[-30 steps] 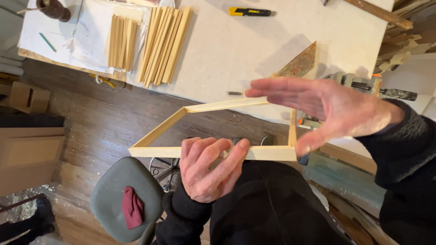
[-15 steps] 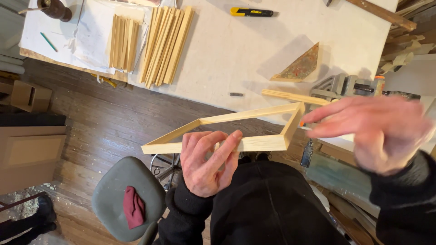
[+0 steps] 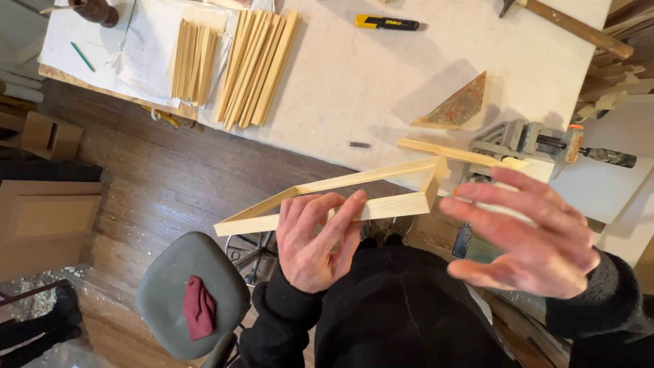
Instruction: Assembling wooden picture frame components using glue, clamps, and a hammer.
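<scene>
While the left hand (image 3: pixel 315 240) curls its grip around the near rail of the wooden frame (image 3: pixel 340 197), held tilted off the tabletop (image 3: pixel 354 75) edge, the right hand (image 3: pixel 528 235) hovers open-fingered, empty, beside the frame's mitred corner.

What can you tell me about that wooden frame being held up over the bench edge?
The wooden frame is made of pale, bare strips of what looks like softwood, joined at mitred corners; one sharp corner shows at the right end. It is open in the middle, with floor and table visible through it. It is held in the air, tilted nearly flat, at the near edge of the white table. The left hand grips its near strip, fingers curled over it. The right hand is open beside it, not touching.
</scene>
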